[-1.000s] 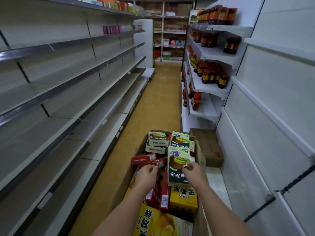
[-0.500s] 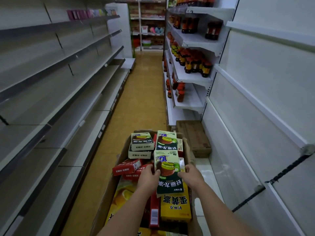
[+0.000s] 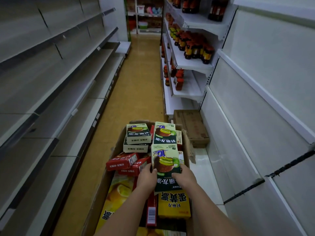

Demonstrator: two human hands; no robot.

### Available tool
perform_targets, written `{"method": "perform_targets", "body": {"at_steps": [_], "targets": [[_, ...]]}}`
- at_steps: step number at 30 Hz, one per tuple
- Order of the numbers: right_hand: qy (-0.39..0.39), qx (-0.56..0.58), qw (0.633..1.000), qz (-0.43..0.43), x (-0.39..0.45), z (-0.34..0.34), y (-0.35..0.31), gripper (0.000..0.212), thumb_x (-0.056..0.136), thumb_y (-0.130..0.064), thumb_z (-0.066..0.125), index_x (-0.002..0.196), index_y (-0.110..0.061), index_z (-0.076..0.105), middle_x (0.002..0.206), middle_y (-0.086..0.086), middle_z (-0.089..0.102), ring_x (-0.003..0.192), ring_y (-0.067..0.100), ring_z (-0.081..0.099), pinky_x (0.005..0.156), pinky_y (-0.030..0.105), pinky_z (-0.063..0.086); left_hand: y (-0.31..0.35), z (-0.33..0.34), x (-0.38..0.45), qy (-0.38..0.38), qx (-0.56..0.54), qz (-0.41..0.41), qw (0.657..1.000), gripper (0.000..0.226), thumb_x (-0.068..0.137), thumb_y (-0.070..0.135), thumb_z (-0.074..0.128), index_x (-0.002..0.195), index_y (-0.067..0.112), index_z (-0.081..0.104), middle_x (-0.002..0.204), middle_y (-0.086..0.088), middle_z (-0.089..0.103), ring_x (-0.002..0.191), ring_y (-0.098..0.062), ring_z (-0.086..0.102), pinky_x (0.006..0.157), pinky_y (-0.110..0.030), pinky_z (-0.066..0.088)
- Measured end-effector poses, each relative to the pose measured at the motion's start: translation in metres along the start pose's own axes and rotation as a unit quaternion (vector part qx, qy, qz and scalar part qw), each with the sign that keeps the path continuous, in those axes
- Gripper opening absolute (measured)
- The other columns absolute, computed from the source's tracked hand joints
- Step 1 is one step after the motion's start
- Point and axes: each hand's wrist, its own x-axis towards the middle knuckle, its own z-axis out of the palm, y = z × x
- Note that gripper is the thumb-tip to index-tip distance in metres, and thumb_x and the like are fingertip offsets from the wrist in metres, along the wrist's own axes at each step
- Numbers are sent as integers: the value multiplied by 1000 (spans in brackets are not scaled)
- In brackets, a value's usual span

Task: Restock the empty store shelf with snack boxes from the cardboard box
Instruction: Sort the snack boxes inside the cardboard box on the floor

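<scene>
At the bottom centre of the frame the left hand (image 3: 147, 177) and the right hand (image 3: 185, 178) grip a green snack box (image 3: 166, 165) by its two long edges, fingers curled round the sides and thumbs on its face — a two-handed hold that probably keeps the box level as it comes out of the pile. Whether it is clear of the boxes beneath I cannot tell. It sits over the cardboard box (image 3: 102, 183), whose near end is cut off by the lower edge. Around it lie yellow boxes (image 3: 173, 204), red boxes (image 3: 122, 161) and more green ones toward the far end. How deep the pile goes is hidden. The empty shelf (image 3: 56, 106) runs up the left of the frame; bottles (image 3: 196, 46) stand at upper right, labels too small to read
</scene>
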Motion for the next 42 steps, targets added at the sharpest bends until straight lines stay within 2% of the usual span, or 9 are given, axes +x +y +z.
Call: {"method": "perform_targets", "body": {"at_steps": [7,15,21,23,25,29,32,36,42], "targets": [[-16,130,991,33,-6,-1,-2,34,89,-2,57,119,-12,46,105,10,58,83,20,61,60,29,51,1,1,-17,26,-73,-17,997,41,98,13,42,138,21,44,121,-9,58,102,-26,60,87,-43,54],[-115,129,985,-29,-39,-8,-43,31,83,-1,62,111,-9,52,105,15,66,83,26,66,59,29,51,10,-33,-53,78,-171,-54,981,41,95,6,47,135,13,44,117,-10,56,102,-28,56,90,-41,51],[-177,85,971,-136,-80,12,-83,36,84,-5,62,115,-18,49,108,11,63,92,27,65,64,33,53,16,-60,-88,53,-351,-41,934,107,69,63,70,151,32,9,142,-13,45,114,-32,57,86,-44,55],[-234,85,954,-168,-95,22,-94,31,87,-8,61,115,-18,55,110,8,65,93,23,66,70,32,56,16,-72,-100,45,-403,-41,913,119,50,78,70,148,31,20,136,-13,52,112,-32,59,83,-44,56],[-281,84,940,-177,-108,30,-102,23,92,-14,54,111,-18,65,105,7,69,91,20,65,69,26,51,12,-86,-116,48,-454,-46,888,110,48,74,76,135,19,39,117,-17,65,100,-35,66,81,-49,56],[-237,70,951,-186,-114,50,-109,26,91,-10,48,92,-20,71,88,2,64,79,14,54,63,24,43,-16,-111,-138,131,-467,-73,871,41,83,11,67,117,8,45,94,-24,69,83,-37,70,78,-55,56],[-183,57,959,-211,-109,71,-109,19,91,-13,55,108,-12,64,102,3,65,96,20,61,85,35,52,-28,-126,-155,144,-496,-80,853,38,82,2,57,117,10,44,96,-27,68,82,-39,68,78,-56,55],[-216,4,956,-198,-120,95,-111,55,91,-38,59,133,-5,48,133,10,52,122,28,50,102,37,42,-48,-146,-169,189,-556,-82,805,41,81,4,53,122,1,50,92,-28,67,62,-33,65,51,-36,54],[-340,101,933,-63,-155,149,-122,52,84,-38,68,122,-4,54,107,16,66,87,30,67,57,31,54,-86,-182,-190,270,-635,-59,721,32,91,12,53,122,5,53,103,-24,69,84,-39,68,63,-47,55]]}}
